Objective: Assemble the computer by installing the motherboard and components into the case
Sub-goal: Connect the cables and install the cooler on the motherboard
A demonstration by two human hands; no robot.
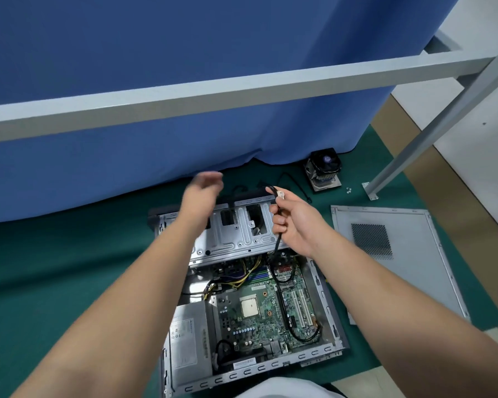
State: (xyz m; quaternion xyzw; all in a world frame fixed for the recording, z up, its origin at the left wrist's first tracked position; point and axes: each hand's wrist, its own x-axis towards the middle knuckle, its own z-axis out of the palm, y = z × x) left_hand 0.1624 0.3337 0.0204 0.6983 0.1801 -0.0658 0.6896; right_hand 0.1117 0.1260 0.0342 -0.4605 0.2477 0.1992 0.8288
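Right now my right hand (295,225) pinches a thin black cable (277,239) just below its small white connector (280,194), raised above the drive cage (236,231) at the far end of the case (328,311). My left hand (203,193) hovers beside it, fingers loose and holding nothing, though it is blurred. The cable droops from my grip into the case and loops across the motherboard (259,311), which already sits inside next to the power supply (189,343). I judge the cable light and limp, so it will flop wherever I let it; the plug is the stiff part, and I'd take hold there by its plastic body, never the wires. The board looks fragile, so I'd press gently. The cooler (324,169) and side panel (391,254) lie apart on the green surface (69,268).
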